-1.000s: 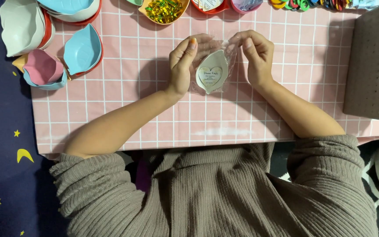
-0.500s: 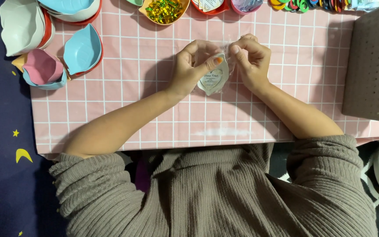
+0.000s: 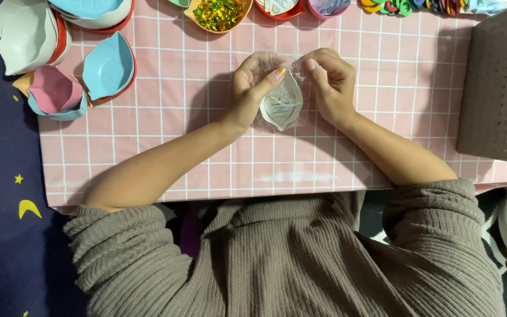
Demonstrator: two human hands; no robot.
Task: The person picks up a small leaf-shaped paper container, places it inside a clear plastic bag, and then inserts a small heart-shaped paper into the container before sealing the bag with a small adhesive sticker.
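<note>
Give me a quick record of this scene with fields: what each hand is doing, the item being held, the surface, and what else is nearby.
left hand: holds the leaf-shaped dish, thumb on its upper edge
right hand: pinches the clear plastic wrap at the dish's top
dish: cream, heart label inside, inside the wrap
surface: pink checked tablecloth
nearby: stacked coloured dishes at far left, bowl of gold-wrapped sweets, grey perforated box at right

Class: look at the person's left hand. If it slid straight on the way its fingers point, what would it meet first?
Probably the right hand: the left hand points up and rightward across the white leaf-shaped dish in clear wrap. Depth is unclear.
</note>
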